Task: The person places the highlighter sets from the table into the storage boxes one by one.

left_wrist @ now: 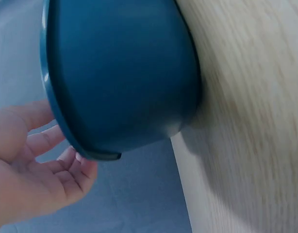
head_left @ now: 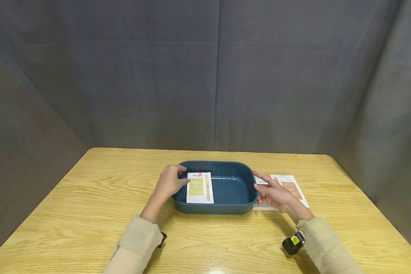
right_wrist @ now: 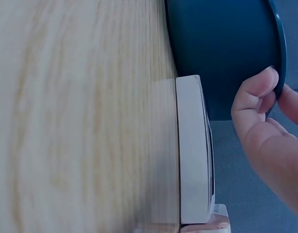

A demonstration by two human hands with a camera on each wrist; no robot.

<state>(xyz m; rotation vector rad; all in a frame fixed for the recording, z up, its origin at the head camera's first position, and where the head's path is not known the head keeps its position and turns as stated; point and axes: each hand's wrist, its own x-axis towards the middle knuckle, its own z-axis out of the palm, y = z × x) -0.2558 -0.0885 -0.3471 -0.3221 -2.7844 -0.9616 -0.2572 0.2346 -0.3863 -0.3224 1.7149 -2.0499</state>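
A dark blue, oval-cornered plastic basin (head_left: 226, 163) stands on the table. Inside its left part lies a flat white box (head_left: 209, 198) with a yellow-green panel. At the left rim, my left hand (head_left: 169, 182) reaches its thumb over the inside, near the box's edge. Curled fingers of this hand meet the outside of the rim in the left wrist view. My right hand (head_left: 275, 194) pinches the right rim, with curled fingers (right_wrist: 251, 99) against the outer wall and the thumb over the edge.
Right of the basin lies a white box (head_left: 289, 186) with a brown panel. Another white box (head_left: 262, 207) shows partly beneath the right hand; its side appears close to the basin in the right wrist view. A grey curtain (head_left: 212, 83) hangs behind the wooden table (head_left: 99, 198).
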